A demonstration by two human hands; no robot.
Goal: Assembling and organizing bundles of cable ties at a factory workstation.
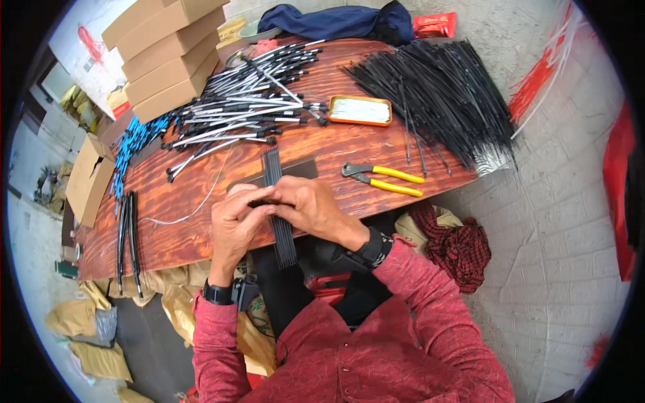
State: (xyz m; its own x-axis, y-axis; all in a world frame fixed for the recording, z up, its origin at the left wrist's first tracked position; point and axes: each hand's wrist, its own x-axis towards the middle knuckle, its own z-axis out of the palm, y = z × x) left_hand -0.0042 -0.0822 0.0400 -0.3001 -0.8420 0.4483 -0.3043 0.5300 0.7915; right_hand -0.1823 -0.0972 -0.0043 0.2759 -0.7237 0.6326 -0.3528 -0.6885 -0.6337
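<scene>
Black rods, bundled flat, lay across the table edge, probably so their ends lined up. The left hand and right hand both pinched the bundle at its middle, fingers closed on it. Beyond the bundle stood an orange tin of pale strips. Right of the bundle lay yellow pliers; far left, 4 stacked boxes, shut.

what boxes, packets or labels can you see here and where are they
Stack of cardboard boxes: far left of table, long, flat, plain brown.
Open carton: off the table's left edge, brown.
Red packet: on the ground beyond the table, flat.
Orange-rimmed tin: table centre, white contents.
</scene>
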